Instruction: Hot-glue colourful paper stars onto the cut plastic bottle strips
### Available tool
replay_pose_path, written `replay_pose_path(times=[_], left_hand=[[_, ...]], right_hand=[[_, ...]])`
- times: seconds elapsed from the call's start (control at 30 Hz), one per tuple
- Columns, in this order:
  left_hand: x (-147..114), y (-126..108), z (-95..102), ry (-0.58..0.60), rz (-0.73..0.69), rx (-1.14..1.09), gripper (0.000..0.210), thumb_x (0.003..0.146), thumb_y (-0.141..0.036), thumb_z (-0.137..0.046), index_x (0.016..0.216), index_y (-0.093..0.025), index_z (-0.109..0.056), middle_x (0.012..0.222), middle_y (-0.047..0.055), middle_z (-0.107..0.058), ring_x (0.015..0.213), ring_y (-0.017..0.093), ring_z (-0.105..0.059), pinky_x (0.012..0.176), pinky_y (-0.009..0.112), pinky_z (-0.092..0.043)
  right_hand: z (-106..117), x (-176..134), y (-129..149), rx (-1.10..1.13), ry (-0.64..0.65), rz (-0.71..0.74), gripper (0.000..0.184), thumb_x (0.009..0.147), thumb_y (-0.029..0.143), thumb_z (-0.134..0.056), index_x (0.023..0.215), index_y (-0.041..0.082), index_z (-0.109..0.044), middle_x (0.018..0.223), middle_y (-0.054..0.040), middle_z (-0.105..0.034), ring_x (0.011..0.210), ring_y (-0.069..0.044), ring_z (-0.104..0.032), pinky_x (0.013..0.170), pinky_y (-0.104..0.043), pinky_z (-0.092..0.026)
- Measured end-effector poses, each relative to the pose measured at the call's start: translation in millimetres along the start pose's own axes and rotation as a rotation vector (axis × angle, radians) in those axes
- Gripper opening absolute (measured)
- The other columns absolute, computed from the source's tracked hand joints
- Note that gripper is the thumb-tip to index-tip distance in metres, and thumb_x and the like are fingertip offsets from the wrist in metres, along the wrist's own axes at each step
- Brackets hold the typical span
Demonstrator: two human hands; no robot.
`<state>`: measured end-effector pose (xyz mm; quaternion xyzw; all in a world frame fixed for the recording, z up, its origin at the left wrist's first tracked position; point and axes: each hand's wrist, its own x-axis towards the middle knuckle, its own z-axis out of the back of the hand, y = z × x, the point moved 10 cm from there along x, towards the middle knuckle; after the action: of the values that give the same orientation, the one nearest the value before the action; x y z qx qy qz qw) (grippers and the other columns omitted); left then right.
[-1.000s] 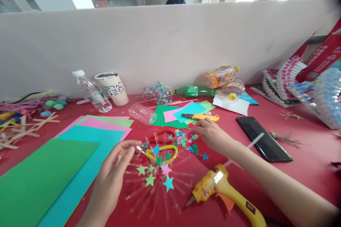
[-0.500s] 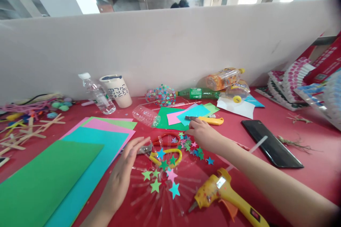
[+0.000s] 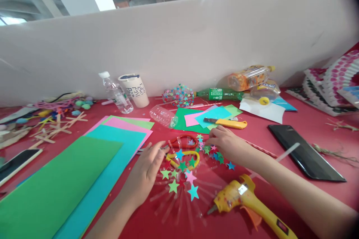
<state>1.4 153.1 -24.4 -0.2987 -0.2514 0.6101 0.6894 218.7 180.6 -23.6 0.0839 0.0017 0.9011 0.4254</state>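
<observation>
My left hand (image 3: 144, 168) hovers over the blades of the scissors (image 3: 183, 142), fingers loosely extended and thumb close to the index finger. To its right lies a clear plastic piece cut into spreading strips (image 3: 183, 209), with several coloured paper stars (image 3: 193, 192) on it. The scissors' red and yellow handles show behind its strips. My right hand (image 3: 226, 143) has bent fingers drawn together at the edge of a pile of small paper stars (image 3: 214, 153); what is between the fingertips is hidden. Just beyond it, a yellow utility knife (image 3: 230, 123) rests on coloured paper.
A yellow glue gun (image 3: 238, 198) lies at front right, near a black phone (image 3: 305, 153). Large coloured sheets (image 3: 70, 179) cover the left side. At the back are a cut clear bottle (image 3: 162, 116), a green bottle (image 3: 218, 94), a water bottle (image 3: 117, 95) and a cup (image 3: 137, 91).
My right hand has left the utility knife and come down to the star pile. My left hand has shifted right over the scissors. The camera view has turned slightly left.
</observation>
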Motion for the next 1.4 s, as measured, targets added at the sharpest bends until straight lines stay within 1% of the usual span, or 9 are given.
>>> replay_pose_path(times=[0.13,0.4,0.53,0.67,0.83,1.0,1.1,1.2,1.4], left_hand=[[0.9,2.2,9.5,-0.040,-0.001,0.070,0.063,0.089,-0.065,-0.023,0.113,-0.025,-0.065,0.127,0.007,-0.066,0.138,0.031,-0.036,0.113,0.053,-0.022],[1.1,1.0,20.5,-0.112,-0.054,0.107,0.062,0.087,-0.067,-0.025,0.103,-0.025,-0.068,0.111,0.009,-0.074,0.126,0.033,-0.050,0.112,0.054,-0.024],[2.1,1.2,18.8,-0.111,-0.087,0.147,0.058,0.088,-0.064,-0.026,0.097,-0.027,-0.070,0.115,0.008,-0.072,0.127,0.033,-0.050,0.111,0.055,-0.028],[2.4,4.0,20.7,-0.129,-0.100,0.154,0.056,0.088,-0.063,-0.027,0.103,-0.026,-0.067,0.108,0.008,-0.075,0.122,0.032,-0.055,0.111,0.054,-0.029],[1.0,0.5,21.0,-0.130,-0.114,0.171,0.056,0.087,-0.062,-0.031,0.106,-0.023,-0.065,0.112,0.009,-0.073,0.119,0.032,-0.057,0.110,0.053,-0.031],[0.1,-6.6,5.2,-0.038,-0.116,0.065,0.046,0.092,-0.055,-0.033,0.117,-0.029,-0.061,0.124,0.003,-0.068,0.126,0.028,-0.051,0.112,0.049,-0.029],[-1.3,-4.9,-0.5,-0.013,-0.101,0.027,0.044,0.093,-0.053,-0.034,0.120,-0.029,-0.059,0.126,0.003,-0.066,0.126,0.027,-0.051,0.110,0.049,-0.031],[-2.5,-2.4,-2.4,-0.002,-0.092,0.004,0.044,0.094,-0.053,-0.034,0.119,-0.028,-0.060,0.124,0.005,-0.067,0.123,0.028,-0.053,0.108,0.048,-0.035],[-2.7,-3.9,-6.2,0.020,-0.113,-0.072,0.043,0.094,-0.051,-0.036,0.122,-0.026,-0.057,0.130,0.006,-0.063,0.125,0.026,-0.051,0.109,0.045,-0.034]], right_hand=[[2.6,-1.6,-7.6,0.004,-0.015,-0.022,0.018,0.093,0.027,-0.057,0.109,0.018,-0.061,0.107,-0.0047,-0.062,0.093,-0.019,-0.061,0.080,-0.038,-0.053],[7.1,-2.2,-11.5,0.019,-0.011,-0.027,0.017,0.093,0.028,-0.057,0.106,0.017,-0.062,0.107,-0.0048,-0.063,0.093,-0.018,-0.062,0.079,-0.038,-0.053],[12.4,-1.6,-15.1,0.028,-0.038,-0.051,0.016,0.094,0.027,-0.057,0.106,0.018,-0.062,0.109,-0.0051,-0.063,0.095,-0.018,-0.061,0.082,-0.039,-0.052],[5.8,-3.7,-7.5,0.056,-0.011,0.000,0.019,0.093,0.026,-0.058,0.110,0.018,-0.061,0.106,-0.0045,-0.062,0.092,-0.018,-0.061,0.078,-0.037,-0.053],[9.0,-3.2,-7.1,0.072,-0.043,-0.014,0.010,0.091,0.017,-0.057,0.099,0.018,-0.063,0.100,-0.0029,-0.059,0.092,-0.018,-0.056,0.079,-0.037,-0.049],[9.3,-2.2,16.9,0.107,-0.038,0.061,0.034,0.085,0.003,-0.054,0.110,0.023,-0.065,0.094,-0.0059,-0.058,0.091,-0.021,-0.050,0.076,-0.034,-0.044],[7.9,-1.3,15.6,0.112,-0.046,0.048,0.025,0.086,0.005,-0.055,0.103,0.021,-0.067,0.093,-0.0051,-0.059,0.092,-0.021,-0.052,0.077,-0.034,-0.045],[9.5,-0.3,2.7,0.109,-0.076,-0.011,0.011,0.091,0.016,-0.056,0.100,0.018,-0.063,0.097,-0.0029,-0.060,0.092,-0.019,-0.056,0.079,-0.036,-0.048],[11.0,4.6,9.4,0.142,-0.018,-0.030,0.015,0.094,0.024,-0.056,0.105,0.018,-0.062,0.104,-0.0040,-0.063,0.095,-0.019,-0.061,0.083,-0.039,-0.051]])
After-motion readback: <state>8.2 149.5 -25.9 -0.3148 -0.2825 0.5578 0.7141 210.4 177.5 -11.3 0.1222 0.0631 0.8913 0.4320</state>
